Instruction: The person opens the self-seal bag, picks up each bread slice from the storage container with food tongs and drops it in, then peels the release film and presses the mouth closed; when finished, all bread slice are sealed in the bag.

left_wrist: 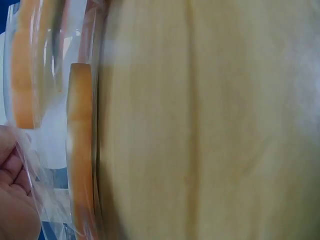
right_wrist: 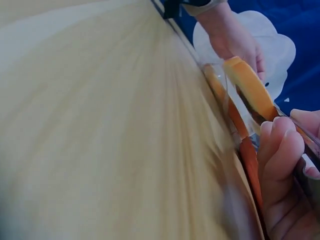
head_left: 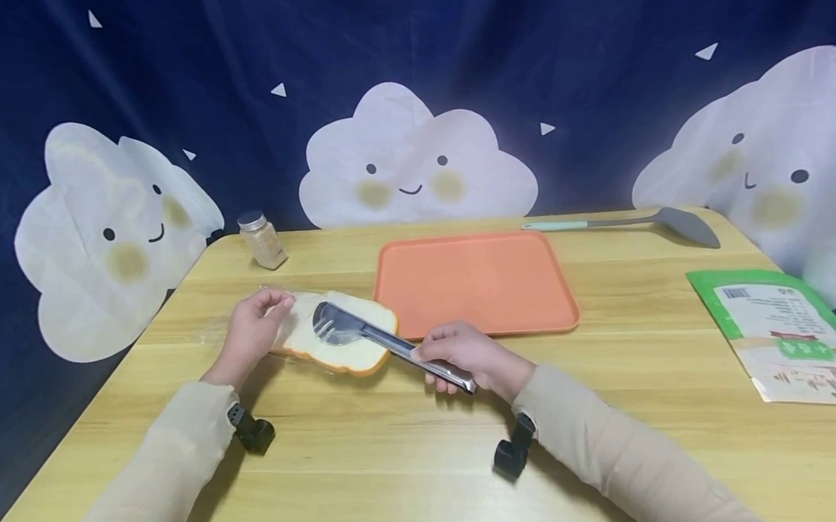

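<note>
My right hand (head_left: 466, 353) grips black-and-metal tongs (head_left: 389, 341), whose dark head lies over a white bread slice with an orange-brown crust (head_left: 359, 356). Seen from the right wrist, the tongs' jaws are around this upper slice (right_wrist: 252, 89), which sits raised and tilted. A second slice (left_wrist: 80, 145) lies below it inside a clear plastic bag (left_wrist: 37, 175), as the left wrist view shows. At the bag's left end, my left hand (head_left: 260, 320) pinches the thin plastic between thumb and fingers. The lower slice is mostly hidden in the head view.
An orange tray (head_left: 476, 283) lies just beyond the bread. Behind to the left stands a small jar with a metal lid (head_left: 263, 240). A grey spatula with a mint handle (head_left: 623, 222) rests along the back edge, and a green-and-white package (head_left: 793, 340) lies at the right.
</note>
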Available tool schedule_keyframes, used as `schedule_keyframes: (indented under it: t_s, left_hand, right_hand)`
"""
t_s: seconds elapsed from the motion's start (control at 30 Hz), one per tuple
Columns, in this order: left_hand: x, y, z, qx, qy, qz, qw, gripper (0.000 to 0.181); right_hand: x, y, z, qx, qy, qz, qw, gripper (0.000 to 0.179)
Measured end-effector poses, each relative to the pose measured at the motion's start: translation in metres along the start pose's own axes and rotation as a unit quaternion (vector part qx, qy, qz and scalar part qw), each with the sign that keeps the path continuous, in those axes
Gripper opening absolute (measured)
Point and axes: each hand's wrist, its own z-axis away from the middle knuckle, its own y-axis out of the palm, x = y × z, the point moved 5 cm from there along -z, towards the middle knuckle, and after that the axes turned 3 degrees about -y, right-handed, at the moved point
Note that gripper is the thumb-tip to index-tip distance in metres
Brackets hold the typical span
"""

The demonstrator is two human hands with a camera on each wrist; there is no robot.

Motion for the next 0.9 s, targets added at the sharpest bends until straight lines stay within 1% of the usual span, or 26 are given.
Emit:
schedule_keyframes:
  t_s: [0.17,0.33,0.43,0.5,0.6,0.73,0.9]
  left_hand:
    - [0.001,0.001,0.000,-0.001,0.000,-0.002,1.0000,0.019]
    - [0.003,0.001,0.000,-0.004,-0.012,-0.015,0.9998,0.020]
    - [0.003,0.001,0.001,-0.003,-0.016,-0.025,0.9996,0.020]
    - [0.003,0.001,0.001,-0.005,-0.014,-0.028,0.9995,0.020]
    - [0.003,0.001,0.001,-0.010,-0.014,-0.025,0.9995,0.019]
    - [0.003,0.003,0.000,-0.014,-0.019,-0.010,0.9997,0.019]
    - [0.003,0.003,-0.001,-0.022,-0.026,0.003,0.9994,0.018]
  right_hand:
    - [0.000,0.003,-0.004,-0.001,0.005,0.001,1.0000,0.013]
    - [0.004,0.004,-0.008,-0.010,0.002,-0.007,0.9999,0.011]
    - [0.004,0.006,-0.010,-0.009,-0.002,0.003,1.0000,0.012]
    - [0.002,0.006,-0.010,-0.005,0.002,0.011,0.9999,0.014]
    - [0.001,0.006,-0.011,-0.006,0.008,0.013,0.9999,0.013]
    - [0.003,0.005,-0.014,-0.014,0.002,0.006,0.9999,0.011]
    - [0.003,0.008,-0.016,-0.003,0.007,0.016,0.9998,0.011]
